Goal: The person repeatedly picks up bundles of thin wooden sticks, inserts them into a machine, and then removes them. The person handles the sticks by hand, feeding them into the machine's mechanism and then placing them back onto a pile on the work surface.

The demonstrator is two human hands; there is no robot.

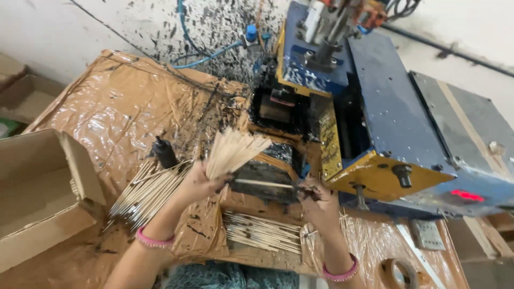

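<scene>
Head view, pale thin sticks (234, 151) fanned, left hand (201, 182)

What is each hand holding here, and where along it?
The left hand grips a fanned bundle of thin sticks at its lower end. The right hand pinches a single stick by one end, laid across the machine.

Both forearms rise from the bottom edge, each with a pink bangle at the wrist. The left arm slants toward 1 o'clock; the left hand (201, 182) is raised, fingers curled in a closed grip. The right arm leans toward 11 o'clock; the right hand (316, 198), stained dark, has fingers pinched together.
</scene>
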